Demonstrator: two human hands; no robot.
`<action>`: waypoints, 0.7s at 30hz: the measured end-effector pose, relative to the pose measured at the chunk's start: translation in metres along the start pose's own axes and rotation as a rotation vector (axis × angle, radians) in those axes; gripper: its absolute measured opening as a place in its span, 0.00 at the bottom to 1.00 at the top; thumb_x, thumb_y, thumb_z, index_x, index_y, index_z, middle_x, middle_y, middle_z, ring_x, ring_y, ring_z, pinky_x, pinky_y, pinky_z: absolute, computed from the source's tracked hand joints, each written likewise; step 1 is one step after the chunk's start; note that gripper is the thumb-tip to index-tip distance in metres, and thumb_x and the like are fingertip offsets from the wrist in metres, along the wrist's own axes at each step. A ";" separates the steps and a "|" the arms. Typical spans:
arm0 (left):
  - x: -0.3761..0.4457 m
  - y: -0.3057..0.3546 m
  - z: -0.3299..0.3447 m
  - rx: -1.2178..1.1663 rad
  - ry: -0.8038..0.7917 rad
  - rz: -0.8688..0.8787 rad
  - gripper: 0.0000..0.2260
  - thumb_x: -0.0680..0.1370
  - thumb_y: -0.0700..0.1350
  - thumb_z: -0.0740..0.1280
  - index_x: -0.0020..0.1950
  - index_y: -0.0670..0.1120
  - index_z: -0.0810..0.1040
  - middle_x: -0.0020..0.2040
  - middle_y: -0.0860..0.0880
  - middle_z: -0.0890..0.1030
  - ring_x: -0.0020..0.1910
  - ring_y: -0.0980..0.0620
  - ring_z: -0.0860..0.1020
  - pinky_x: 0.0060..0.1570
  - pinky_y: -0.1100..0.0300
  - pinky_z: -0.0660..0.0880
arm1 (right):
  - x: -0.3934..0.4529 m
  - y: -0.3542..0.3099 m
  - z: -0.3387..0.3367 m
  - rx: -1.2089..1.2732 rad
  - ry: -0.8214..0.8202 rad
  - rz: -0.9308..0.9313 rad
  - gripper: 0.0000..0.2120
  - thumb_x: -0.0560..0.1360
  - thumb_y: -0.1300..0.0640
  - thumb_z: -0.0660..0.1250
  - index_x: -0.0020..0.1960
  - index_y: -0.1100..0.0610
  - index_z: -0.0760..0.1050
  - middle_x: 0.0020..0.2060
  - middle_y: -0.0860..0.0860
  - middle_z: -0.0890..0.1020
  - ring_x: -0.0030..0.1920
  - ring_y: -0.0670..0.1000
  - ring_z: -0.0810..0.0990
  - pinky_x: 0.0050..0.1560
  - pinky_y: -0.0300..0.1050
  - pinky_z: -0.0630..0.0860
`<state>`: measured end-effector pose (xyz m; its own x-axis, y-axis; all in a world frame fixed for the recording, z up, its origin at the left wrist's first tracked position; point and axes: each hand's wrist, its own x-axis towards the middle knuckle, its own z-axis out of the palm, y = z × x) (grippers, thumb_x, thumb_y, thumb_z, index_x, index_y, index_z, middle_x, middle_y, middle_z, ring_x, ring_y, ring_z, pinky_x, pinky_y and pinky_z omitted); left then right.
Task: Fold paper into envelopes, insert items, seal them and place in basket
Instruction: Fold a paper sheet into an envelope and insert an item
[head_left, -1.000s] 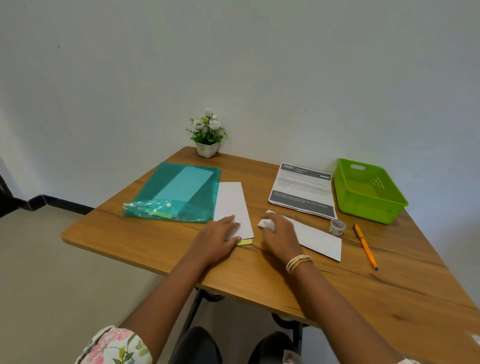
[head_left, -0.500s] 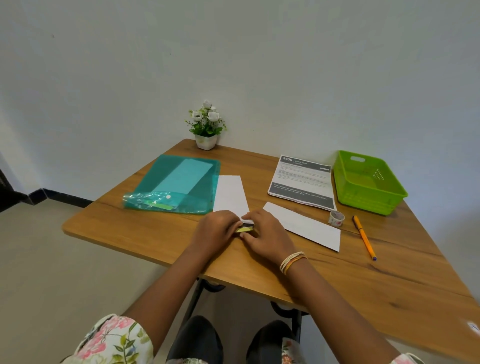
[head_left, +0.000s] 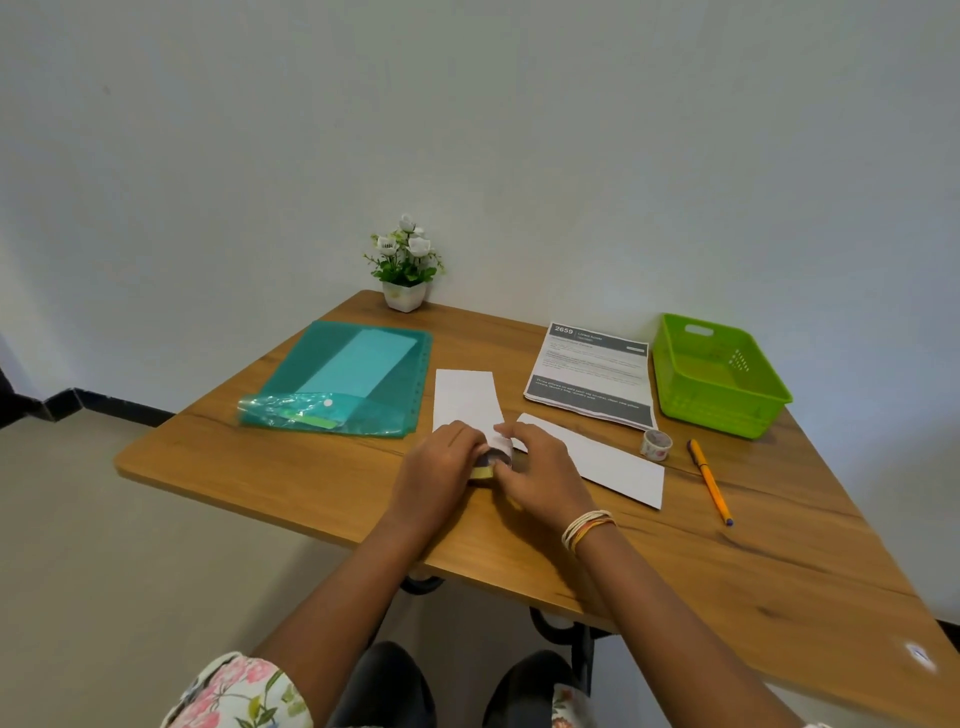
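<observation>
Two folded white papers lie mid-table: the left paper (head_left: 464, 392) and the longer right paper (head_left: 602, 460). At the left paper's near end, my left hand (head_left: 436, 467) and my right hand (head_left: 540, 475) meet. Their curled fingers pinch a small white and dark item (head_left: 494, 457) with a yellow piece under it. What the item is cannot be told. The green basket (head_left: 675, 384) stands at the far right with nothing visible inside.
A teal plastic folder (head_left: 343, 379) lies at the left, and a printed sheet (head_left: 592, 374) beside the basket. A small tape roll (head_left: 656, 445) and an orange pen (head_left: 709, 480) sit right of the papers. A potted plant (head_left: 405, 273) stands by the wall.
My right hand left the right paper and moved left to meet my left hand. Both hands now pinch the small item between them; the left hand's fingers have curled.
</observation>
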<state>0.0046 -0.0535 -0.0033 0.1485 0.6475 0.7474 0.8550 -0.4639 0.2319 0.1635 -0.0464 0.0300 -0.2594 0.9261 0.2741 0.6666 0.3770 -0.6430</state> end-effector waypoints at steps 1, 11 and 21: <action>0.000 0.001 0.000 0.002 0.005 0.012 0.05 0.78 0.45 0.66 0.48 0.45 0.79 0.43 0.48 0.80 0.39 0.53 0.76 0.33 0.60 0.74 | 0.000 0.001 0.000 -0.014 -0.015 0.012 0.21 0.73 0.52 0.70 0.66 0.52 0.73 0.62 0.50 0.78 0.60 0.50 0.76 0.58 0.40 0.72; -0.002 0.011 0.002 -0.201 0.005 -0.120 0.11 0.80 0.49 0.61 0.54 0.47 0.79 0.51 0.51 0.80 0.50 0.56 0.76 0.47 0.62 0.76 | 0.006 -0.005 0.008 -0.216 0.096 0.038 0.12 0.76 0.53 0.67 0.59 0.50 0.80 0.54 0.50 0.83 0.53 0.49 0.80 0.52 0.40 0.75; 0.033 0.013 -0.004 -1.848 -0.010 -1.349 0.27 0.78 0.62 0.60 0.69 0.45 0.71 0.57 0.39 0.80 0.52 0.39 0.80 0.52 0.42 0.77 | -0.008 -0.004 0.013 -0.037 0.309 -0.112 0.11 0.75 0.60 0.68 0.58 0.57 0.80 0.52 0.53 0.84 0.52 0.50 0.81 0.52 0.34 0.72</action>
<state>0.0186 -0.0411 0.0268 0.0820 0.9570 -0.2782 -0.7953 0.2311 0.5604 0.1540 -0.0548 0.0207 -0.1123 0.8280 0.5493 0.6721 0.4705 -0.5718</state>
